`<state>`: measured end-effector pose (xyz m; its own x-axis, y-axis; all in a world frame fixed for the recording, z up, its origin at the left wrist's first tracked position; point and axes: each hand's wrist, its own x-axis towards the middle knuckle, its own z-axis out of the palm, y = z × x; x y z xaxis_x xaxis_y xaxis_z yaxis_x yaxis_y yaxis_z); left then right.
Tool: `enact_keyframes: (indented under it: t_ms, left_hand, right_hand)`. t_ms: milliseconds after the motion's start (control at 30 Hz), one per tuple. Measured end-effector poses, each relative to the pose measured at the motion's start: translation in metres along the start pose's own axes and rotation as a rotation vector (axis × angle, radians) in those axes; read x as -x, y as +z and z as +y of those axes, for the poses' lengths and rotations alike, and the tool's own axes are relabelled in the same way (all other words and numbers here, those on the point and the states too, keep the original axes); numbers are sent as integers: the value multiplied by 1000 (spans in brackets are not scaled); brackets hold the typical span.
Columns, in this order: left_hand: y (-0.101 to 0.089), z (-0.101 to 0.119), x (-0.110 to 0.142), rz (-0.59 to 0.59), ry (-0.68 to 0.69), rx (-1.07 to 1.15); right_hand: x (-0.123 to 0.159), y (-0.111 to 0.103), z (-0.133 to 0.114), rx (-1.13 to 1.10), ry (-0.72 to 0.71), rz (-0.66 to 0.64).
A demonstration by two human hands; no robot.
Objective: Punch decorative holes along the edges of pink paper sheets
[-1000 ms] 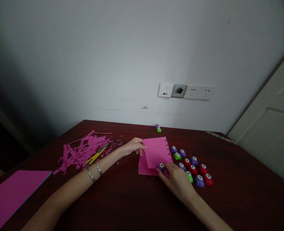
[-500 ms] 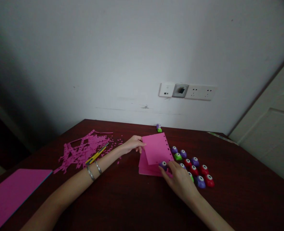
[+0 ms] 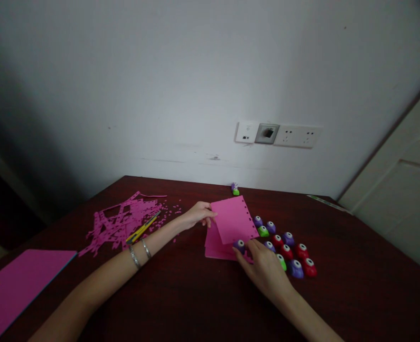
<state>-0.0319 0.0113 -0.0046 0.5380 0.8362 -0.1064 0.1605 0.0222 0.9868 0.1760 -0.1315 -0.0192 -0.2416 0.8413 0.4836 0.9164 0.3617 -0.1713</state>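
Between thumb and fingers, my left hand pinches the left edge of a pink paper sheet. Punched notches run down the sheet's right edge. Beneath it lies a stack of pink paper, partly covered. My right hand is closed around a purple craft punch at the sheet's near edge; whether the paper sits inside its slot I cannot tell. To the right of that hand stand several more craft punches in purple, green and red, including a red punch.
A heap of pink paper scraps lies at the left, with a yellow utility knife beside it. Nearer left is a large pink sheet. Small punches stand by the wall. A ruler-like strip lies at the back right.
The purple punch and my right hand have shifted slightly left along the sheet's near edge. The held sheet has turned a little, and its lower right corner shows more. My left hand stays nearly still.
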Motion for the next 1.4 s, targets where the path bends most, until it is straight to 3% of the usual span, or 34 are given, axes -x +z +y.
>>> enact_keyframes:
  t_ms: [433,767,1133,1400]
  left_hand:
    - [5,2,3,5,-28,1]
    - [-8,11,3,81,8,-3]
    - [8,2,1,109,-13,44]
    - [7,3,2,104,3,56]
  right_hand:
    - [-1,-3,-3,-19,36,-17]
    - [-3,-9,-2,-27,51,24]
    - [-8,-6,9,-145,216,-41]
    - [-8,-6,8,-146,197,-36]
